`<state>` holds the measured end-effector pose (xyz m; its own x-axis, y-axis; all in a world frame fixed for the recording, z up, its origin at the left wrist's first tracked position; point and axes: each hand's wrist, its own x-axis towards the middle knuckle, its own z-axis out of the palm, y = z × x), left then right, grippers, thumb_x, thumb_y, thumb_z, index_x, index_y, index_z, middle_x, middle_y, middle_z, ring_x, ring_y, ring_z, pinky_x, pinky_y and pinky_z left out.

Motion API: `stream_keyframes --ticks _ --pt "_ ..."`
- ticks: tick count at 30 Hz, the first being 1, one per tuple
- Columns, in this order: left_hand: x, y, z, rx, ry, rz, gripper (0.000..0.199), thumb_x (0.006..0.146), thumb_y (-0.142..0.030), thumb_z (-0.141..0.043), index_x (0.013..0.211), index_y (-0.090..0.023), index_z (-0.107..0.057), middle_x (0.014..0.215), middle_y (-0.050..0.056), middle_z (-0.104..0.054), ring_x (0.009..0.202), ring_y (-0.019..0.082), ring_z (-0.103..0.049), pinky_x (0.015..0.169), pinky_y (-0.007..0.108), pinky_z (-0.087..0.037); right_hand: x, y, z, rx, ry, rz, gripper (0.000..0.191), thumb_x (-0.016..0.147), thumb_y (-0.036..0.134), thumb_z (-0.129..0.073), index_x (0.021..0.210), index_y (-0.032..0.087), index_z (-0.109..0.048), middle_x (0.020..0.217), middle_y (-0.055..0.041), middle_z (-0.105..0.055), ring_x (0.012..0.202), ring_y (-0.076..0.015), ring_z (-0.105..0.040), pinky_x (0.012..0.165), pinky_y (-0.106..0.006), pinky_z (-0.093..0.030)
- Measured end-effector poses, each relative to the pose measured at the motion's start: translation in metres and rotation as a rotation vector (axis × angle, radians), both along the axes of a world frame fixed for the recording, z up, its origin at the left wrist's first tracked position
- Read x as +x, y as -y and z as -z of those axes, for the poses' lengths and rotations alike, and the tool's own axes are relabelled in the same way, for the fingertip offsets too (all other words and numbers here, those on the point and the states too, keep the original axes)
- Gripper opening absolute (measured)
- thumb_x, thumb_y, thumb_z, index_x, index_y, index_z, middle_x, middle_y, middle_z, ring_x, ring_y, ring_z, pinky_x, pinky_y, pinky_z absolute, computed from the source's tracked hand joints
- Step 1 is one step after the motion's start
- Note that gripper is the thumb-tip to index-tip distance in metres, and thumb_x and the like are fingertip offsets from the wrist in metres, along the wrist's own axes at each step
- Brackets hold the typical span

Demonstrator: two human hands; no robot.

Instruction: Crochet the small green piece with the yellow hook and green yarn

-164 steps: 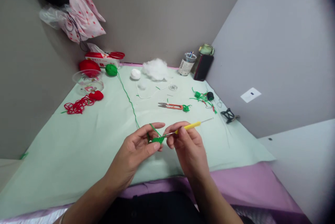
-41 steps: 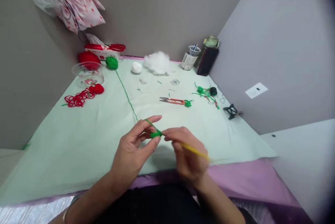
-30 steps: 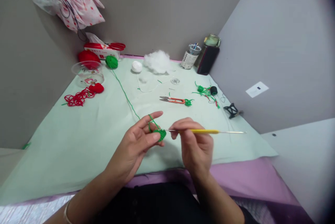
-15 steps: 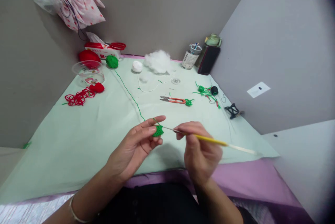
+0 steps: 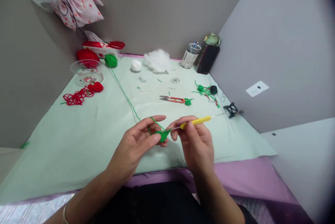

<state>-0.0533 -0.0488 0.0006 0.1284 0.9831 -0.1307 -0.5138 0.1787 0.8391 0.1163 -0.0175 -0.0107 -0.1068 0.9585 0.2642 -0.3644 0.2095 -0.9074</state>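
Note:
My left hand pinches a small green crochet piece between thumb and fingers. Green yarn runs over its raised index finger and back to the green yarn ball. In my right hand is a crochet hook with a yellow handle, gripped like a pen. The hook's metal shaft points left, and its tip meets the top edge of the green piece; the exact stitch is too small to make out. Orange thread snips lie beyond my hands, a green yarn scrap at their handle end.
White stuffing and a white yarn ball lie at the back. Red yarn and a clear plastic tub are on the left. Yarn scraps, a pen cup and a dark phone stand or lie right.
The hook's handle has swung, its back end now higher and pointing up to the right. Both hands have come closer together, and the green piece has shifted slightly right and down.

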Motion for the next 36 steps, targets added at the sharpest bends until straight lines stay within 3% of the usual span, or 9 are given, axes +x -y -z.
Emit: stream_keyframes --ticks 6,12,16,18,21,26,31,34,36 --pt "-0.003 0.0 0.003 0.059 -0.161 -0.06 0.032 0.087 -0.031 -0.087 0.119 -0.03 -0.085 0.088 0.001 -0.068 0.083 0.018 -0.068 0.085 0.033 -0.059 0.004 0.009 -0.001 0.105 0.159 0.045 0.022 0.109 0.033 -0.057 0.104 0.025 -0.077 0.095 -0.0036 -0.081 0.075 -0.0156 -0.072 0.072 -0.032 -0.061" --pt "0.0 0.003 0.004 0.132 -0.381 -0.179 0.02 0.088 -0.023 -0.085 0.107 -0.028 -0.085 0.101 0.002 -0.073 0.089 0.017 -0.066 0.095 0.031 -0.055 0.005 0.016 0.002 0.497 0.487 0.135 0.029 0.108 0.016 -0.052 0.124 0.028 -0.074 0.103 -0.006 -0.081 0.086 -0.0189 -0.075 0.076 -0.035 -0.062" --pt "0.005 0.003 0.003 0.023 -0.161 -0.163 0.049 0.083 -0.02 -0.09 0.129 -0.03 -0.079 0.092 -0.002 -0.069 0.088 0.015 -0.066 0.088 0.027 -0.055 0.002 0.017 0.015 0.768 0.728 0.254 0.04 0.099 0.013 -0.068 0.132 0.034 -0.074 0.114 -0.0085 -0.081 0.101 -0.0253 -0.078 0.081 -0.04 -0.066" --pt "0.005 0.001 0.003 -0.094 0.025 -0.055 0.056 0.081 -0.024 -0.092 0.135 -0.027 -0.076 0.088 -0.002 -0.068 0.081 0.013 -0.064 0.079 0.025 -0.055 0.0 0.017 0.02 0.767 0.728 0.332 0.041 0.098 0.013 -0.069 0.13 0.038 -0.075 0.115 -0.0073 -0.08 0.1 -0.0253 -0.078 0.079 -0.04 -0.066" --pt "0.002 -0.003 0.001 -0.188 0.19 0.013 0.048 0.081 -0.025 -0.091 0.128 -0.02 -0.081 0.085 -0.001 -0.064 0.073 0.01 -0.059 0.071 0.022 -0.053 -0.002 0.015 0.017 0.578 0.509 0.346 0.028 0.105 0.02 -0.06 0.122 0.033 -0.078 0.1 -0.0069 -0.079 0.084 -0.0223 -0.075 0.07 -0.039 -0.064" --pt "0.003 -0.002 0.0 -0.075 0.121 -0.035 0.042 0.082 -0.023 -0.091 0.123 -0.027 -0.084 0.089 -0.001 -0.066 0.081 0.011 -0.061 0.074 0.02 -0.053 -0.007 0.008 0.004 0.268 0.213 0.143 0.02 0.108 0.028 -0.06 0.105 0.027 -0.08 0.093 -0.0051 -0.077 0.074 -0.0173 -0.069 0.066 -0.034 -0.059" --pt "0.009 0.0 0.004 -0.019 0.012 -0.087 0.045 0.082 -0.024 -0.093 0.125 -0.031 -0.082 0.091 -0.001 -0.071 0.087 0.013 -0.064 0.085 0.023 -0.054 -0.007 0.013 0.01 0.444 0.443 0.205 0.031 0.104 0.014 -0.063 0.123 0.033 -0.079 0.105 -0.0048 -0.079 0.09 -0.0189 -0.074 0.074 -0.034 -0.062" --pt "0.007 -0.003 0.005 -0.119 0.122 -0.009 0.043 0.082 -0.026 -0.093 0.124 -0.026 -0.083 0.09 0.001 -0.072 0.085 0.014 -0.064 0.082 0.024 -0.055 -0.005 0.017 0.014 0.652 0.629 0.307 0.042 0.099 0.011 -0.068 0.131 0.035 -0.077 0.118 -0.0079 -0.079 0.1 -0.023 -0.075 0.078 -0.037 -0.064" --pt "0.005 -0.006 0.005 -0.198 0.222 0.036 0.037 0.082 -0.028 -0.091 0.118 -0.02 -0.086 0.09 0.004 -0.072 0.081 0.012 -0.062 0.076 0.022 -0.055 -0.004 0.016 0.013 0.628 0.571 0.34 0.038 0.1 0.011 -0.067 0.127 0.034 -0.078 0.112 -0.007 -0.08 0.096 -0.0219 -0.074 0.077 -0.037 -0.063"
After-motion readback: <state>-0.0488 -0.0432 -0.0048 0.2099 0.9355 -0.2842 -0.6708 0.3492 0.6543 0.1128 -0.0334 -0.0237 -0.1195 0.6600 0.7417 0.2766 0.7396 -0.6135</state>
